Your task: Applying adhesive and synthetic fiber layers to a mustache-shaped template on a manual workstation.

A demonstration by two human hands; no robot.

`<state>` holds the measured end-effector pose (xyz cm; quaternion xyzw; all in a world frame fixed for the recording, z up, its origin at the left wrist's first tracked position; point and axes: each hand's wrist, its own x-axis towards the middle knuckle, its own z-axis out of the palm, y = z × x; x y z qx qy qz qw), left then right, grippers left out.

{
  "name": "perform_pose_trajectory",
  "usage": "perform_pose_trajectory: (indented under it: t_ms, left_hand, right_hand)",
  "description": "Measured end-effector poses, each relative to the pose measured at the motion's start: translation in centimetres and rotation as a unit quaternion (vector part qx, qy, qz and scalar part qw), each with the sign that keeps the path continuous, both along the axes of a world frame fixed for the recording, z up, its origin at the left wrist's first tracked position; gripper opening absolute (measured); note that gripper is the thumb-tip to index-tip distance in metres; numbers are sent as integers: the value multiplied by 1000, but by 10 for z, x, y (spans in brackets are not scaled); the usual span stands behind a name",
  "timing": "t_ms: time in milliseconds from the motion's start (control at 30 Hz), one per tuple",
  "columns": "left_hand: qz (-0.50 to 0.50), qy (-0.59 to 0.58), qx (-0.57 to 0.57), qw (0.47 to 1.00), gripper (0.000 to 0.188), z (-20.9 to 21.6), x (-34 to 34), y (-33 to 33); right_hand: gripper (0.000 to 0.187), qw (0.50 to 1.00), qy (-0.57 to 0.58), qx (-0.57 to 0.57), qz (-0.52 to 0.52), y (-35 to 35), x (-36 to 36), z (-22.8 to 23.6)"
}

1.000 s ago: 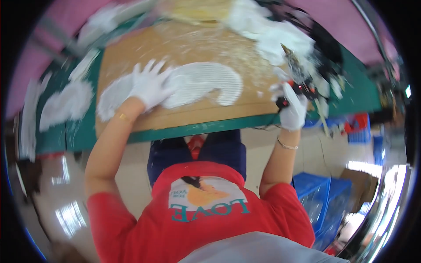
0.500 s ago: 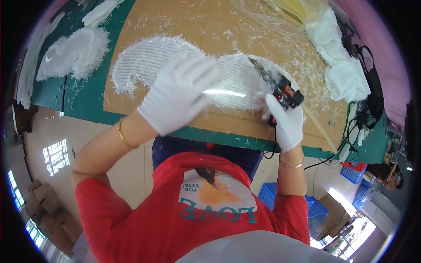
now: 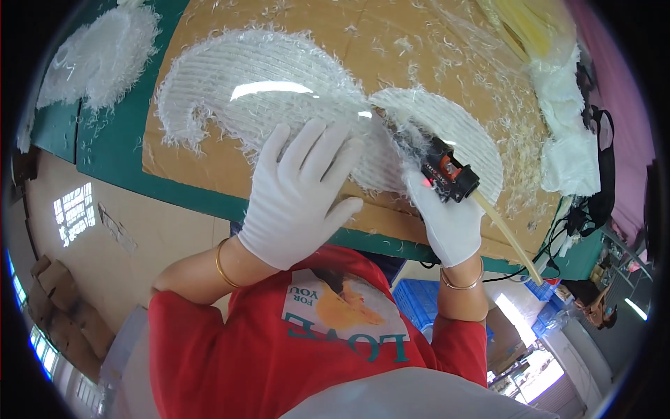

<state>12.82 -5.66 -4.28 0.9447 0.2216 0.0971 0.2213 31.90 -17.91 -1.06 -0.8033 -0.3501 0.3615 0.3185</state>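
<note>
My gloved right hand (image 3: 450,230) is closed around a black and orange hot glue gun (image 3: 450,171), with a red light showing on it. A pale translucent glue stick (image 3: 509,230) juts from its back end. The nozzle points up and left, at the seam between a large white wing-shaped piece (image 3: 258,66) and a smaller rounded white piece (image 3: 467,126). Both pieces are ribbed, with shaggy fringe along their edges. Fingers spread, my gloved left hand (image 3: 296,192) is at the large piece's near edge and holds nothing; whether it touches the piece I cannot tell.
A cardboard sheet (image 3: 391,222) scattered with white fibres lies on the green table (image 3: 125,157). Another fluffy white piece (image 3: 105,56) is at the far left. White fabric (image 3: 569,146), a yellowish bundle in clear plastic (image 3: 534,28) and black cords (image 3: 572,220) lie along the right.
My left hand has moved nearer to me, off the middle of the white piece. The glue gun still sits in my right hand, its glue stick now showing more plainly. The whole view has shifted.
</note>
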Motion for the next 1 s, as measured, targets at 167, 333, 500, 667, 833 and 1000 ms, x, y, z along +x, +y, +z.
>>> perform_pose_trajectory:
  t_ms: [167, 333, 500, 667, 833, 1000]
  left_hand:
    - [14, -12, -11, 1000, 64, -3, 0, -1]
    - [20, -29, -11, 999, 63, -7, 0, -1]
    - [21, -45, -8, 999, 62, -6, 1, -2]
    - [23, -61, 6, 998, 61, -8, 0, -3]
    - [26, -55, -14, 998, 59, -4, -3, -6]
    - [37, -139, -48, 989, 53, -15, -24, 7]
  right_hand:
    - [30, 1000, 20, -6, -16, 7, -5, 7]
    - [30, 998, 24, -46, -40, 11, -8, 7]
    - [32, 1000, -9, -16, -17, 8, -8, 1]
    - [31, 996, 51, -46, -64, 7, -14, 7]
    - [29, 998, 4, 32, -45, 10, -16, -3]
    - [27, 998, -32, 29, -34, 15, -14, 0]
